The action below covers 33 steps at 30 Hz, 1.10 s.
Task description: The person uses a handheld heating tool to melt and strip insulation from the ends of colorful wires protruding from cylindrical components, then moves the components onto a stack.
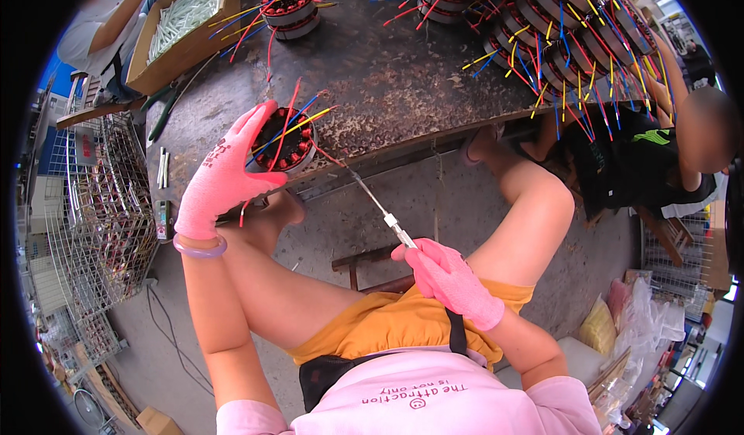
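My left hand [232, 163], in a pink glove, is curved around the left side of a motor stator [298, 152] at the table's near edge, thumb below and fingers above. Red copper windings line its inside, and red, blue and yellow leads stick up from it. One reddish lead runs from its right side toward my right hand [449, 276], also gloved in pink. Over my lap, that hand pinches a slim rod-like piece [391, 222] with a white section, in line with the lead. Whether the two are joined, I cannot tell.
Another stator [291, 12] stands farther back; several more are stacked at the right [558, 32]. A cardboard box [147, 70] of thin white tubes sits at the far left, near a green-handled tool [163, 113]. Wire baskets [108, 226] stand left. A co-worker [635, 156] sits right.
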### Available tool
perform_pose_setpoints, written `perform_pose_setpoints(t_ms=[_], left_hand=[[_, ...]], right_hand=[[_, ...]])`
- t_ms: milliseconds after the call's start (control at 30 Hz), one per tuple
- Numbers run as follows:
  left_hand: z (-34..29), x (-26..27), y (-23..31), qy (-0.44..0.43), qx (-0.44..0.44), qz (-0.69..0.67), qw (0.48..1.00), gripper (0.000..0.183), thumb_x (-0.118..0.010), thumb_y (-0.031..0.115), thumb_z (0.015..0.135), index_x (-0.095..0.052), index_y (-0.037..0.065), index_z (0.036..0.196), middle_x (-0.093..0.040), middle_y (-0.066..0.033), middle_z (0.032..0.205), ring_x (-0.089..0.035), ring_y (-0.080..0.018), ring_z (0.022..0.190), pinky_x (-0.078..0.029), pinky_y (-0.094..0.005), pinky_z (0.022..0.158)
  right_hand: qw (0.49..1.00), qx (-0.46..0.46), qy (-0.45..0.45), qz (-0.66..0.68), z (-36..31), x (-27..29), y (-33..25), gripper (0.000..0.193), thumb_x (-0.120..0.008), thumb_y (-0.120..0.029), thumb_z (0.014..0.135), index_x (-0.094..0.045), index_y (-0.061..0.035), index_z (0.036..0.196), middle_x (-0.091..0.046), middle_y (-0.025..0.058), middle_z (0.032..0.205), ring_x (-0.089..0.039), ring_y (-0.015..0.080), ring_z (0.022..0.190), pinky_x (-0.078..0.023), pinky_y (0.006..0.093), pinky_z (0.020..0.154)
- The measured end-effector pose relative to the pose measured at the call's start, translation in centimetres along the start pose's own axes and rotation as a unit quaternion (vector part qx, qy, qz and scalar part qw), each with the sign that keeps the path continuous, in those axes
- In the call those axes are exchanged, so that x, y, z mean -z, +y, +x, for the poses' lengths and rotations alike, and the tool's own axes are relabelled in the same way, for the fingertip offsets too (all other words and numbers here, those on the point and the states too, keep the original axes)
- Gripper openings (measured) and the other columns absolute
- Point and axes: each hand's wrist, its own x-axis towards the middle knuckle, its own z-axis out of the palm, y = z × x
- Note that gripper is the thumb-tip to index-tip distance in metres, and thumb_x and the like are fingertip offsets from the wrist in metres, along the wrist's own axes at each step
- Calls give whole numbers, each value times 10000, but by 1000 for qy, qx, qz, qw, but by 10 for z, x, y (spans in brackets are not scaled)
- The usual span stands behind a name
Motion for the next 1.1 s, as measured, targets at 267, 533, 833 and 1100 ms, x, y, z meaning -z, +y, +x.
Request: perform_pose_setpoints(t_ms=[267,533,833,1100], left_hand=[[-1,-4,7,-1,-5,-4,1000,952,-844,148,632,-406,52,1472,-463,-167,1451,-464,-325,1337,-404,-377,1100],[9,-20,28,46,89,114,988,975,-877,195,615,-412,38,1458,-496,-170,1395,-527,-351,1252,-441,-385,1053],[-3,-5,-4,11,-23,-8,1000,966,-851,163,653,-375,29,1482,-474,-183,1421,-498,-330,1299,-415,-370,1085],[12,-26,22,75,38,94,992,975,-884,316,600,-452,-20,1406,-545,-172,1329,-570,-357,1182,-473,-399,996]], right_hand=[[999,22,-12,-46,4,2,6,268,-478,-237,1023,-617,-20,1098,-423,-43,632,-373,37,524,-301,229,486],[1000,22,17,-6,2,3,6,295,-487,-256,1026,-629,-13,1112,-437,-50,579,-357,27,494,-275,214,474],[999,34,21,-10,3,4,8,300,-497,-252,1022,-633,1,1109,-453,-52,558,-354,21,493,-266,213,476],[1000,24,0,-2,5,8,9,278,-488,-245,1024,-616,-13,1109,-455,-38,663,-395,42,534,-344,226,507]])
